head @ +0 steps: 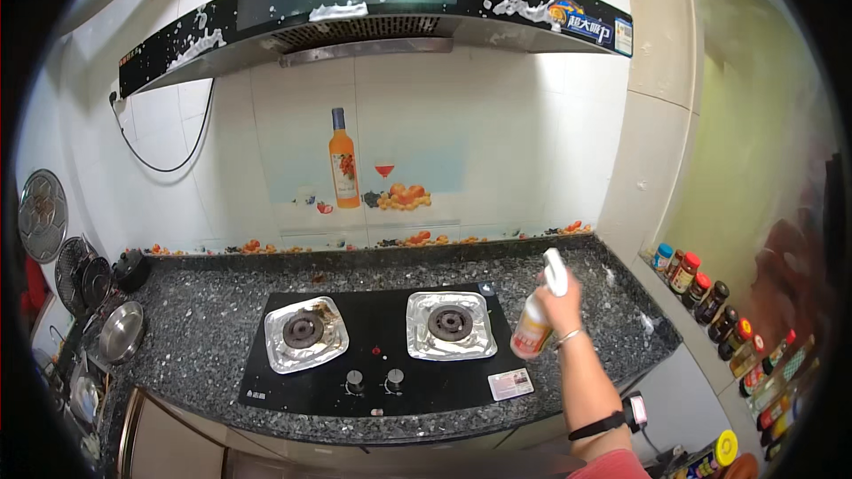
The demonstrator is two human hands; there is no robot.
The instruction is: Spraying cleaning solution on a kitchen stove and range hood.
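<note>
My right hand [562,306] grips a spray bottle [531,329] by its neck, just under the white trigger head. The bottle is tilted over the granite countertop [193,332], to the right of the gas cooktop [366,386]. Foil liners surround the left burner [303,329] and the right burner [450,323]; brown stains mark the left foil. Above, white foam [338,11] clings to the black front of the range hood [293,0] in several patches. My left hand is out of view.
Condiment bottles and jars [712,303] line the ledge at right. Pot lids [43,216], a black pot [131,271] and a steel pan [122,332] stand at left. A power cord [166,169] hangs below the hood. White foam spots [647,323] lie on the right counter edge.
</note>
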